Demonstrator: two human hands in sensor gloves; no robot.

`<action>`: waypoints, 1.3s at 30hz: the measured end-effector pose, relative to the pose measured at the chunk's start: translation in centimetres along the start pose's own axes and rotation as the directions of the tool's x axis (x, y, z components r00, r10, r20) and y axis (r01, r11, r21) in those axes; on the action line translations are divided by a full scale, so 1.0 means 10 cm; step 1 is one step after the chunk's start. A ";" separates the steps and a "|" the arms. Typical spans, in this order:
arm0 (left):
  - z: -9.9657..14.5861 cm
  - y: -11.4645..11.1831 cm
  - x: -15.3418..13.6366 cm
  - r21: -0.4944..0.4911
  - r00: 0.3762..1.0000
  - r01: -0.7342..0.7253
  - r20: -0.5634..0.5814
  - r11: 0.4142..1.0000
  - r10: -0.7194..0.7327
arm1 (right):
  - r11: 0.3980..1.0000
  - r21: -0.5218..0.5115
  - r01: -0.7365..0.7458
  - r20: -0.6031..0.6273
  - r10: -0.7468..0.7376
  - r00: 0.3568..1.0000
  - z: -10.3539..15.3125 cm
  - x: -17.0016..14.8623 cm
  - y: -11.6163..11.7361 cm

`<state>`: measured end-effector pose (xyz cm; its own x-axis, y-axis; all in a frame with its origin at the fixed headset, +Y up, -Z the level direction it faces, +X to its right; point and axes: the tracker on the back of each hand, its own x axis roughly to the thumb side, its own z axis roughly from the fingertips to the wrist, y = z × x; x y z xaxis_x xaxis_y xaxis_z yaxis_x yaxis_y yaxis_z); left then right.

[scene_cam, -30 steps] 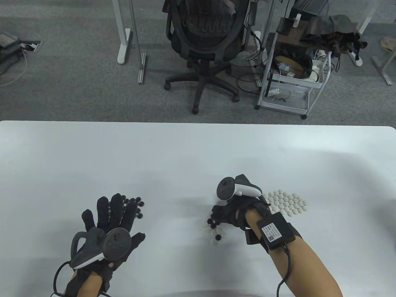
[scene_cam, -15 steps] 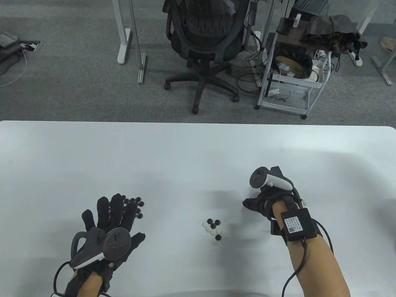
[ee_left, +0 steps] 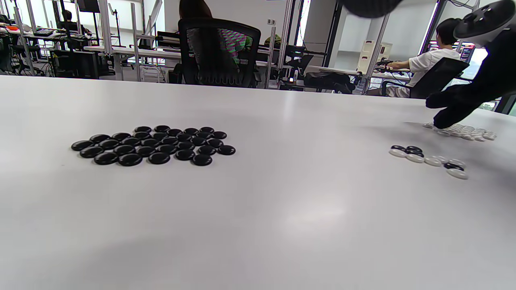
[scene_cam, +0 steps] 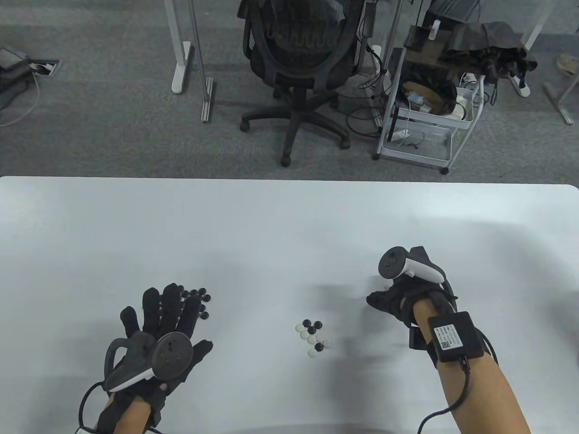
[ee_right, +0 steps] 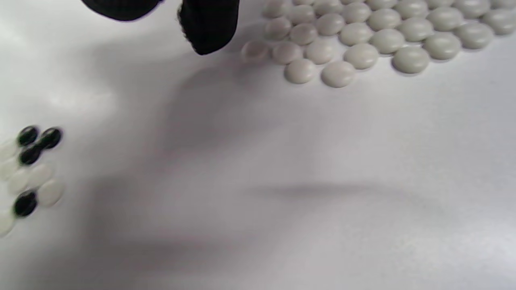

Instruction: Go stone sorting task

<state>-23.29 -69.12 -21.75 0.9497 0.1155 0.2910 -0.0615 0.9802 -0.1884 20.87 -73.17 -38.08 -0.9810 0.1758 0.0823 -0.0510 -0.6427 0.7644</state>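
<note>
1. Sorting is nearly over: only a small mixed cluster [scene_cam: 313, 338] of black and white stones is lying on the table [scene_cam: 271, 235], off to the thumb side of the right hand [scene_cam: 398, 300].
2. That right hand is hovering low at the edge of the white pile [ee_right: 363, 36], fingertips [ee_right: 207, 28] pointing down just beside its nearest stones. Whether they are pinching a stone I cannot tell; one white stone [ee_right: 254, 50], blurred, is sitting right by the fingertip and may be just landing.
3. Doing this step well probably means letting go low, so the stone is settling against the pile's edge rather than bouncing or knocking its neighbours apart.
4. Left hand [scene_cam: 158, 325] is lying flat with fingers spread, its fingertips reaching over the near edge of the black pile [ee_left: 153, 146]; it is holding nothing.
5. Next pick is likely coming from the mixed cluster, where the stones are touching: taking an outer white one with a light fingertip pinch looks best for avoiding a nudge to the black ones beside it.
</note>
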 end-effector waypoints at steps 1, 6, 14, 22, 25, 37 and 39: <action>0.00 0.00 0.00 -0.001 1.000 0.001 0.000 1.000 -0.001 | 1.000 0.007 -0.016 0.025 0.016 1.000 0.03 0.06 0.03; -0.01 0.00 0.01 -0.006 1.000 0.005 0.000 1.000 -0.005 | 0.986 0.052 -0.160 0.163 0.150 0.975 0.19 0.47 0.25; -0.01 0.00 0.02 -0.006 1.000 0.008 0.004 1.000 -0.008 | 0.966 0.087 -0.245 0.300 0.209 0.931 0.20 0.85 0.59; 0.00 0.01 0.01 0.005 1.000 0.003 0.004 1.000 -0.003 | 0.964 0.102 -0.245 0.285 0.208 0.936 0.16 0.73 0.72; 0.00 0.01 0.01 0.009 1.000 0.000 0.004 1.000 0.000 | 0.968 0.093 -0.232 0.255 0.202 0.946 0.21 0.52 0.72; 0.00 0.00 0.01 0.006 1.000 0.009 0.004 1.000 -0.009 | 0.999 0.039 -0.025 -0.011 0.025 1.000 0.45 -0.72 0.60; 0.00 0.00 0.01 0.004 1.000 0.009 0.003 1.000 -0.009 | 1.000 0.026 0.006 -0.048 -0.005 0.999 0.46 -0.87 0.59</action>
<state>-23.18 -69.09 -21.69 0.9493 0.1069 0.2957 -0.0538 0.9818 -0.1820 29.99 -75.10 -31.34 -0.9886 0.1426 0.0475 -0.0522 -0.6217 0.7815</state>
